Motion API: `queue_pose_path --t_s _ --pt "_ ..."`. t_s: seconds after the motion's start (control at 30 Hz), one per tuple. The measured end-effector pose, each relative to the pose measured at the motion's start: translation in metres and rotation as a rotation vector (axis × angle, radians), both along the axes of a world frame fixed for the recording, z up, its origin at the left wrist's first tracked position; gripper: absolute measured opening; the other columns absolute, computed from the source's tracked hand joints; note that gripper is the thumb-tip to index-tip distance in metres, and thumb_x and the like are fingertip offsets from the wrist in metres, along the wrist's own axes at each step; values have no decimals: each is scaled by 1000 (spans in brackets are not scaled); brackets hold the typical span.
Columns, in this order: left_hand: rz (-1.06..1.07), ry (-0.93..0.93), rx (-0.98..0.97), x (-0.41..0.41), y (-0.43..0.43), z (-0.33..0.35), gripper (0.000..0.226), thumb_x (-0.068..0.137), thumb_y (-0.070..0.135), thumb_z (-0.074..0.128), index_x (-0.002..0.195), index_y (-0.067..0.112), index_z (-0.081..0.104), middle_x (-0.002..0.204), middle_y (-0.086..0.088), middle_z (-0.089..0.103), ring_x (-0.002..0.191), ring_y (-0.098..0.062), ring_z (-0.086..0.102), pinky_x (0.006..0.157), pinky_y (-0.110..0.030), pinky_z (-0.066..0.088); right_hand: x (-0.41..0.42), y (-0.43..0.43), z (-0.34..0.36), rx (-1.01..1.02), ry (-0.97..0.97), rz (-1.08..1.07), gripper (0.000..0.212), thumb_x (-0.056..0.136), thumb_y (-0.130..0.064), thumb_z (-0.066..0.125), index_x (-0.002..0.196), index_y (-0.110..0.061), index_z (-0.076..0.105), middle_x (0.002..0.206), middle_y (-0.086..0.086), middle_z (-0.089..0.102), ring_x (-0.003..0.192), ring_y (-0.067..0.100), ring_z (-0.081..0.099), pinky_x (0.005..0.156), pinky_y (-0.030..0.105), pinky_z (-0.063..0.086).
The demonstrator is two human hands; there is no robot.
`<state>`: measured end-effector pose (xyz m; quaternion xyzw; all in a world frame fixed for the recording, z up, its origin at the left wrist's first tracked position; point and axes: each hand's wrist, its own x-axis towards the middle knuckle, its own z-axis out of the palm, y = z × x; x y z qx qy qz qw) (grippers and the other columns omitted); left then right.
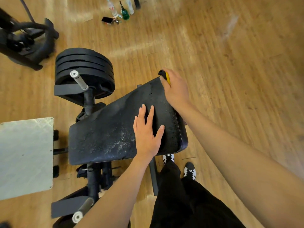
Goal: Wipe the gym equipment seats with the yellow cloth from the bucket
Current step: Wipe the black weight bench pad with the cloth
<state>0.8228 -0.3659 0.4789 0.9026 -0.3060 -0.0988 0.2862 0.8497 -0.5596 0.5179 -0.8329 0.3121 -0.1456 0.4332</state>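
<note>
r hand (pixel 176 89) grips cloth (pixel 168 79), l hand (pixel 147 134) flat (seat (pixel 105 129))

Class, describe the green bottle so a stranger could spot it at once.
From the black padded seat, look across the wooden floor to the far side. Bottles stand there together; the green bottle alone is dark green, its nearest neighbours clear.

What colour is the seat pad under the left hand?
The seat pad is black with pale speckled patches; head view shows it best.
</note>
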Motion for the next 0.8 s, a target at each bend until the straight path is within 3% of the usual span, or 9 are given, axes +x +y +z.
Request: queue_pose_path --t_s 0.07,0.17,0.3,0.53,0.6,0.67,0.73,0.8 --pt "2 15 -1 0 0 0 68 100 49 38 162 25 26 171 0 11 159 -17 5 127 -53 8 -21 12 1 1 -34 13 41 106 -36 44 145 -27 47 147 -3 50 134 15 47 109 38 43" --pt "-3 9 -11 0 -1 1 67 101 52 36 161 23 27 171 -1 13 159 -18 6 127 -53 9 -86 48 1 17 24 16 44 105 -32 46 149 -34 42 161 -10 31 147 7 29 117 27 29" --pt "-2 3 -10 -1 0 1 68 101 52 36 161 23 27 171 -1 12 159 -18 6 127 -53 10 -155 95 6 52 88 22 58 101 -18 55 153 -34 36 165 -13 20 152 2 15 122 34 26" --pt "21 24 -16 -2 -2 2 68 99 48 40 161 22 28 171 1 12 159 -17 6 127 -53 10 -32 4 3 66 36 147 48 107 -29 45 154 -24 37 166 5 20 154 18 12 125 43 16" --pt "23 34 -16 -2 -3 4 68 98 46 40 161 22 29 171 1 13 159 -17 6 127 -54 10 -1 -15 -2 55 27 144 44 107 -30 45 150 -21 43 161 8 33 150 21 26 121 45 27" --pt "26 37 -9 -2 -3 4 69 97 46 40 161 23 29 171 1 13 159 -16 5 127 -54 9 2 -12 -4 30 14 115 41 105 -29 47 145 -21 48 153 6 44 141 20 39 114 41 37" --pt "29 35 3 -2 -2 4 69 97 46 40 161 24 28 171 1 12 159 -17 6 126 -55 11 -27 9 -2 -9 11 87 42 104 -26 50 146 -27 48 160 2 36 146 18 34 117 35 34" --pt "21 21 12 -2 -2 3 68 98 47 40 161 23 28 171 1 12 159 -18 7 126 -56 13 -78 39 1 -51 14 122 49 101 -19 55 148 -31 46 165 -2 24 152 17 24 119 39 33"
